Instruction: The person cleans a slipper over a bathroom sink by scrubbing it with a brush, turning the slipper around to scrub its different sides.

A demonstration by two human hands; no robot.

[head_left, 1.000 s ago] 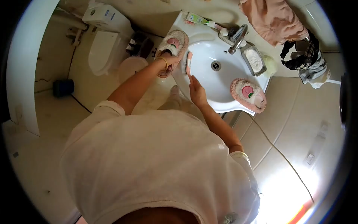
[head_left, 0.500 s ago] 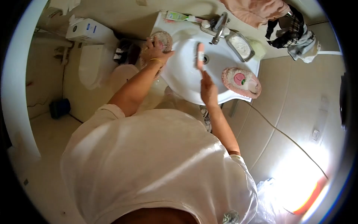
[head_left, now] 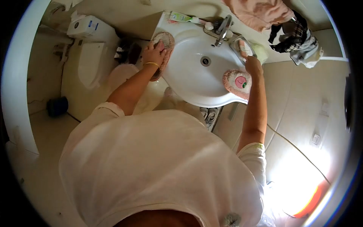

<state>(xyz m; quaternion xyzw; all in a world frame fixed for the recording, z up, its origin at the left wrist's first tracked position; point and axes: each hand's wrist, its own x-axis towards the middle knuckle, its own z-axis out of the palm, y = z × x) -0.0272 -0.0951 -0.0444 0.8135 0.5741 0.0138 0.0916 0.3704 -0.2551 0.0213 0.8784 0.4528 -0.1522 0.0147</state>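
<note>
My left hand (head_left: 153,55) holds a fluffy pink and white slipper (head_left: 166,39) at the sink's left rim, fingers pressed over its upper. My right hand (head_left: 254,67) is closed round the handle of a pink scrub brush (head_left: 242,47). The brush head is down in a rectangular dish (head_left: 248,49) with white contents at the sink's back right corner. The matching slipper (head_left: 238,84), with a pink round patch, lies on the right rim, partly covered by my right forearm. Between my hands is the white sink basin (head_left: 189,75).
A chrome faucet (head_left: 224,30) rises at the back of the sink. A green tube (head_left: 180,17) lies on the back left ledge. Clothes (head_left: 298,38) hang at the upper right. A toilet (head_left: 90,60) and a bucket (head_left: 123,73) stand left. A cable (head_left: 298,149) crosses the right side.
My right hand has carried the brush from over the basin to the dish at the back right. My left hand has shifted slightly down and left on its slipper.
</note>
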